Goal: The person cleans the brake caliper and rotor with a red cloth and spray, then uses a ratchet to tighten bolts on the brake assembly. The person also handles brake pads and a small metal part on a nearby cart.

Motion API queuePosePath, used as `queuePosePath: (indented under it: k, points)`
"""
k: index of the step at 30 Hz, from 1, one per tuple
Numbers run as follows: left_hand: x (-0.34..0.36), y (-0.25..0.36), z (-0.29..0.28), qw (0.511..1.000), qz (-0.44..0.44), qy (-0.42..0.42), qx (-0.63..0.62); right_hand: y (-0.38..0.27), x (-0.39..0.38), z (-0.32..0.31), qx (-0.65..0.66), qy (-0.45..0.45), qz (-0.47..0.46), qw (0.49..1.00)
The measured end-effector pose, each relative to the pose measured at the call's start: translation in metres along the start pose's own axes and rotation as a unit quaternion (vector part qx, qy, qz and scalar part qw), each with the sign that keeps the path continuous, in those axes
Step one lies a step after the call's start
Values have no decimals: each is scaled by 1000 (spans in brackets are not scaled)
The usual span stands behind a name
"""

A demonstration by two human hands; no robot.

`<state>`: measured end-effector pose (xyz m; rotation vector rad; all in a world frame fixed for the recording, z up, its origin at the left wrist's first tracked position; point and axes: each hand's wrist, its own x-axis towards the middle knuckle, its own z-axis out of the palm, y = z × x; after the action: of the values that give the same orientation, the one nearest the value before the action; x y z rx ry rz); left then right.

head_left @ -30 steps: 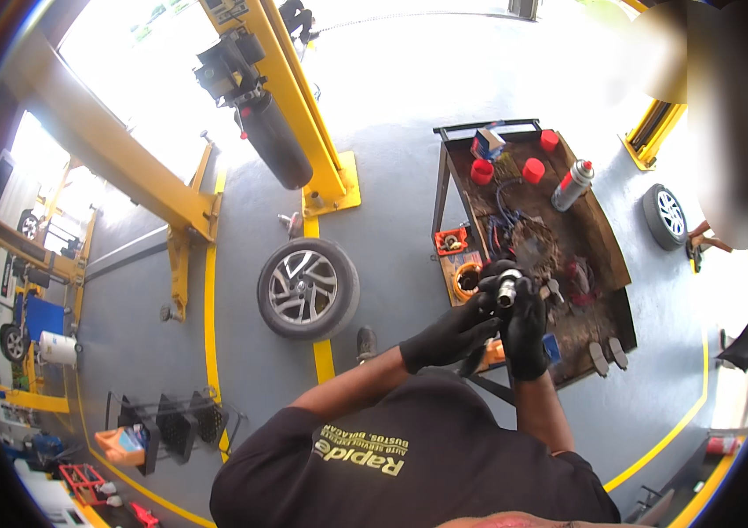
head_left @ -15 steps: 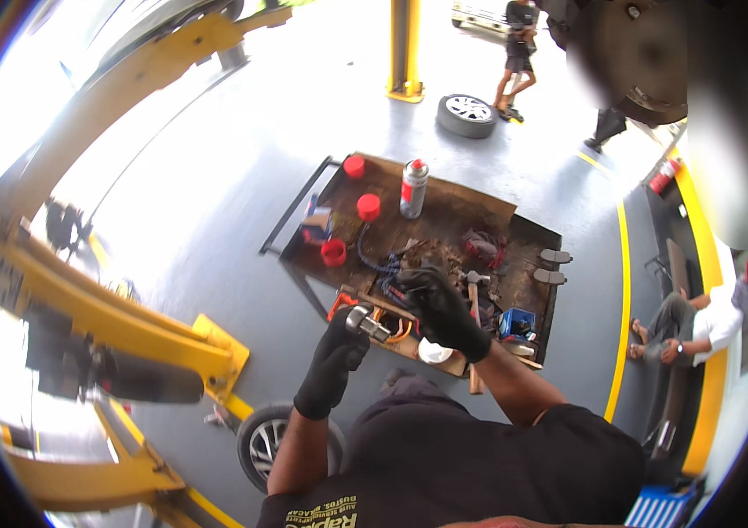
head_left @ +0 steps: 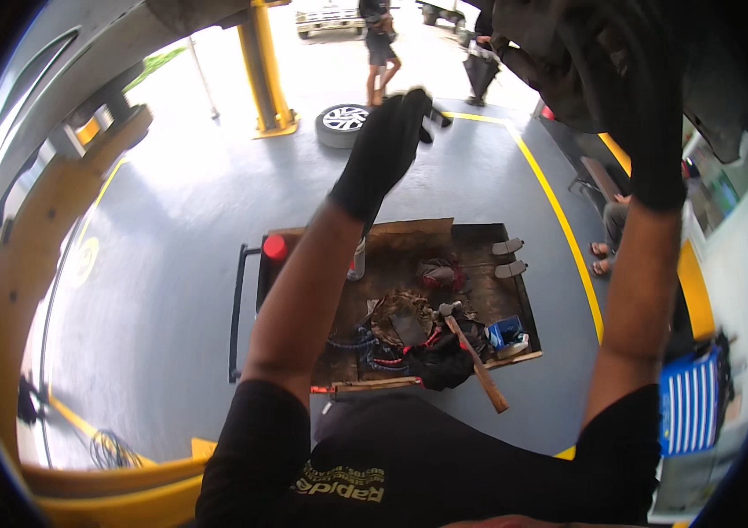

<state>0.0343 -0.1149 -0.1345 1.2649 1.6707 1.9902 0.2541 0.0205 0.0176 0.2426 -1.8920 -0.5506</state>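
My left hand (head_left: 381, 158), in a black glove, is raised over the far side of the tool cart (head_left: 365, 242). Its fingers are curled, with a small dark tip by them that I cannot make out. My right hand (head_left: 651, 123), gloved alike, reaches up at the upper right against a dark, grimy vehicle part (head_left: 536, 53). Glove and part blend together there, so the grip of its fingers is hidden. On the cart lie a hammer (head_left: 477, 361), rags (head_left: 402, 317), two brake pads (head_left: 509, 258), a red cap (head_left: 275, 247) and a blue box (head_left: 506, 334). My left forearm partly covers a spray can (head_left: 357, 262).
A wheel (head_left: 339, 128) lies on the grey floor beside a yellow lift post (head_left: 266, 79). A person (head_left: 379, 44) stands behind it, while another sits by the right wall, legs showing (head_left: 613, 229). Yellow lift arms (head_left: 48, 282) run along the left. A blue-and-white striped object (head_left: 690, 405) stands lower right.
Both hands have risen from above the cart, the right one up to the vehicle part. The ratchet seen in my left hand no longer shows. My view has turned to the right.
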Motion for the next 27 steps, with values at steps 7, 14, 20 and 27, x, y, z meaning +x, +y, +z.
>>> queuePosePath:
  k: [7,14,20,27]
  points:
    - [151,-9,46,971,52,-158,-173,46,97,41,-279,-182,-110,936]
    - [172,-5,61,975,104,-179,-78,41,103,47,-272,-194,-164,928]
    - [192,14,45,945,24,-326,23,52,91,51,-308,-228,-106,918]
    - [196,36,47,929,84,-356,65,40,91,45,-320,-203,-134,916]
